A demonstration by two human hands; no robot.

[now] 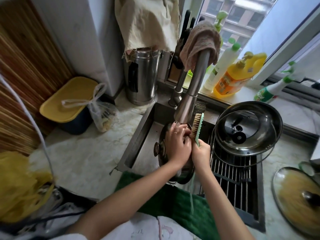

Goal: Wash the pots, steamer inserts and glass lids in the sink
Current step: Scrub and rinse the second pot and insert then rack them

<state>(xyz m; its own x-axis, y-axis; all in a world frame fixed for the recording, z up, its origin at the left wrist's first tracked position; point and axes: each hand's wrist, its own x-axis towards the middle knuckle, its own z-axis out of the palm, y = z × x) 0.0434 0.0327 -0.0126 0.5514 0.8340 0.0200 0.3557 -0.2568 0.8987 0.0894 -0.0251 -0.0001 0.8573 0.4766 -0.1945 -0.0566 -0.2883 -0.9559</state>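
Dark pot (pixel 162 149) lies in the sink (pixel 143 135), under the faucet spout (pixel 190 94), directly beneath both grips. Left grip (pixel 176 144): fingers curled, resting against the bristles of the brush (pixel 197 129); whether they pinch anything there I cannot tell. Right grip (pixel 201 153), touching the left one on its right side: fingers clamped round the green brush handle, brush head upright above it. Right of the right grip, a steel basin (pixel 270 135) holding a glass lid (pixel 242 129) sits on the black drying rack (pixel 232 172). Farther right, a second glass lid (pixel 297 194) lies on the table (pixel 83 156). Beyond the faucet, detergent bottles (pixel 232 80) stand on the window sill. Left of the left grip, a yellow-lidded bin (pixel 67 103) on the table.
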